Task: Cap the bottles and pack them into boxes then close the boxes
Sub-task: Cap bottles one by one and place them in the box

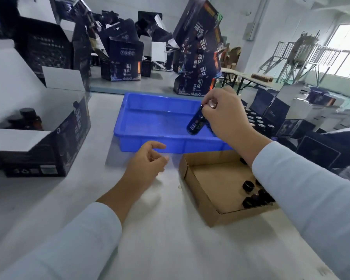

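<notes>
- My right hand [220,114] grips a bottle [197,123] by its neck over the blue tray [150,122]; seemingly uncapped.
- My left hand [148,160] hangs loose, empty.
- Caps [251,190] wait; open box [55,142] is partly filled.

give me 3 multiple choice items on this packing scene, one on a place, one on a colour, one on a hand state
1. Where are the loose black caps?
A. in the cardboard tray
B. in the blue bin
C. on the bare table

2. What colour is the plastic bin?
A. red
B. blue
C. green

3. What is the right hand doing?
A. resting flat on the table
B. gripping a bottle
C. closing a box flap

Answers: 1 A, the caps lie inside the cardboard tray. 2 B, its walls are bright blue. 3 B, its fingers curl round the top of the dark bottle over the bin.
</notes>
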